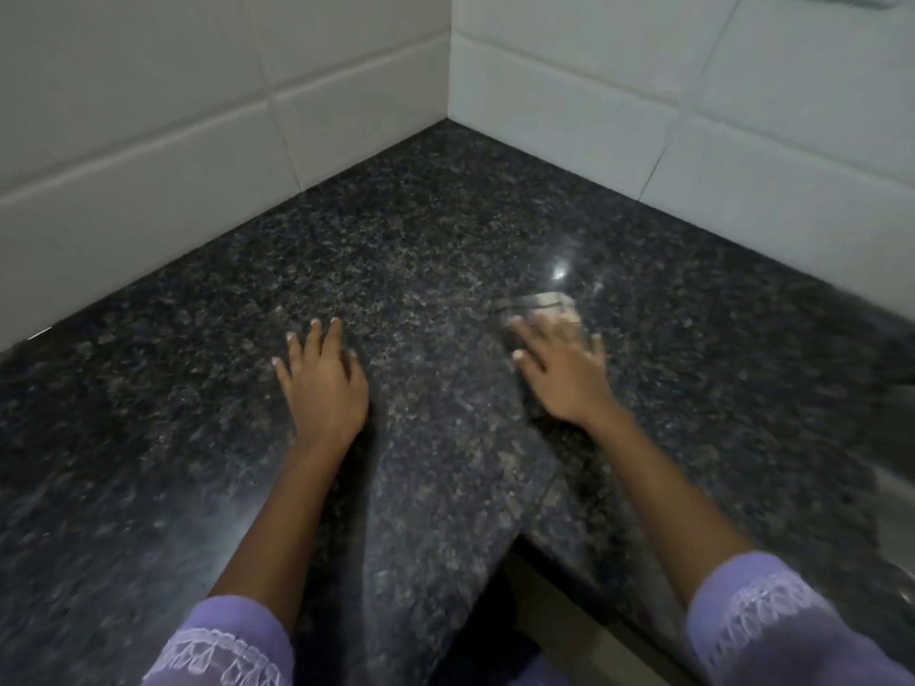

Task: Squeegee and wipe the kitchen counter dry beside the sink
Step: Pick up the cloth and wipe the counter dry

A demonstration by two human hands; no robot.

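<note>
The dark speckled granite counter (421, 230) fills the corner in front of me. My left hand (324, 383) lies flat on it, palm down, fingers spread, holding nothing. My right hand (562, 368) is blurred and rests flat over a small pale cloth (544, 305), which shows only beyond the fingertips. Whether the fingers grip the cloth or just press on it is unclear. No squeegee is in view.
White tiled walls (643, 106) meet in the corner behind the counter. At the right edge a steel sink (896, 477) is partly visible. The counter's inner front edge (520, 534) angles between my forearms. A bright light reflection (559, 270) sits on the granite.
</note>
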